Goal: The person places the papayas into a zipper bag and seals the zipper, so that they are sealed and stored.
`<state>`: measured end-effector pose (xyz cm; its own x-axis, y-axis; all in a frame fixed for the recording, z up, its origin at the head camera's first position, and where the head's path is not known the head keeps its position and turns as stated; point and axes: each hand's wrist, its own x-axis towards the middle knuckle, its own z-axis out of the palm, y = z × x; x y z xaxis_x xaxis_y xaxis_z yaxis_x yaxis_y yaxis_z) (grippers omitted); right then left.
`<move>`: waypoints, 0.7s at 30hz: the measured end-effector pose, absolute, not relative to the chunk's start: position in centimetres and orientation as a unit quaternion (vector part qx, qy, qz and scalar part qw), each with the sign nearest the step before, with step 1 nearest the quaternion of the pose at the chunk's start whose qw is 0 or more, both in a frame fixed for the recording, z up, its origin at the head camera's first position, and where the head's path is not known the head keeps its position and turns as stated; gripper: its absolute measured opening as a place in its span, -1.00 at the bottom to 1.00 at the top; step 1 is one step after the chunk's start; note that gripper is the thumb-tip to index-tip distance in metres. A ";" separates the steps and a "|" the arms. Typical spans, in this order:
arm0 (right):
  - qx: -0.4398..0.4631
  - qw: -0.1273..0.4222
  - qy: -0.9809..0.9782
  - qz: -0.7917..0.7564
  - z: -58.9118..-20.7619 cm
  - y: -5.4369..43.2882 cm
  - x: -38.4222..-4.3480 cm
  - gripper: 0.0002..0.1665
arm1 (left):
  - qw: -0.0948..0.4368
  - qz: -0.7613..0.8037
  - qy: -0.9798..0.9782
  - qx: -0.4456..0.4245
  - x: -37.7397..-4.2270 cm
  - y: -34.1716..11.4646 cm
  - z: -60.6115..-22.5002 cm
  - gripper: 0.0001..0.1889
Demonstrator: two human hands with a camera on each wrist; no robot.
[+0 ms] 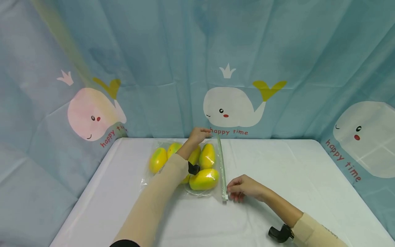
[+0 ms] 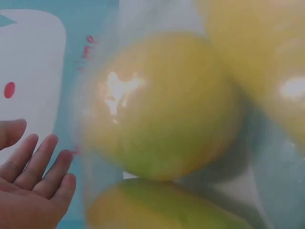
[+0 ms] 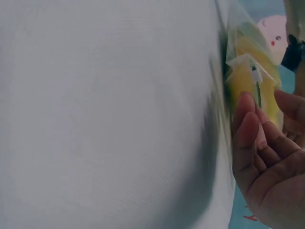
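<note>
Several yellow-green mangoes (image 1: 204, 179) lie inside a clear zip bag (image 1: 219, 185) on the table. Along the bag's right side runs a green zip strip (image 1: 222, 164), with a white slider (image 1: 226, 197) at its near end. My left hand (image 1: 199, 134) reaches over the bag to the strip's far end; in the left wrist view its fingers (image 2: 44, 164) are spread and hold nothing. Beside the slider end, my right hand (image 1: 245, 188) hovers with loosely bent fingers. The right wrist view shows its thumb (image 3: 289, 102) apart from the fingers, with nothing pinched. My left forearm hides part of the mangoes.
A white cloth covers the table (image 1: 277, 164). Behind and at both sides hangs a blue curtain (image 1: 172, 68) printed with whales. Each wrist wears a black camera mount, the right one (image 1: 280, 234) low over the table.
</note>
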<state>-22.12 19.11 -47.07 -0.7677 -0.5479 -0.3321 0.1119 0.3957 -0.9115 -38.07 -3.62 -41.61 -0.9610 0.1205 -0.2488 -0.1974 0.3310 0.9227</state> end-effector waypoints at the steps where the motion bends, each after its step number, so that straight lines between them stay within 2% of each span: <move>1: -0.140 0.306 0.775 -0.535 -47.0 19.2 -22.3 -0.71 | 0.137 0.579 0.803 -0.024 -38.0 -3.7 -41.5 -0.66; 10: -0.124 0.278 0.781 -0.546 -46.6 19.6 -23.2 -0.62 | 0.123 0.594 0.793 -0.049 -35.8 -4.2 -40.4 -0.73; 21: -0.082 0.227 0.798 -0.553 -46.1 21.1 -24.6 -0.54 | 0.128 0.597 0.792 -0.026 -32.1 -5.6 -39.5 -0.69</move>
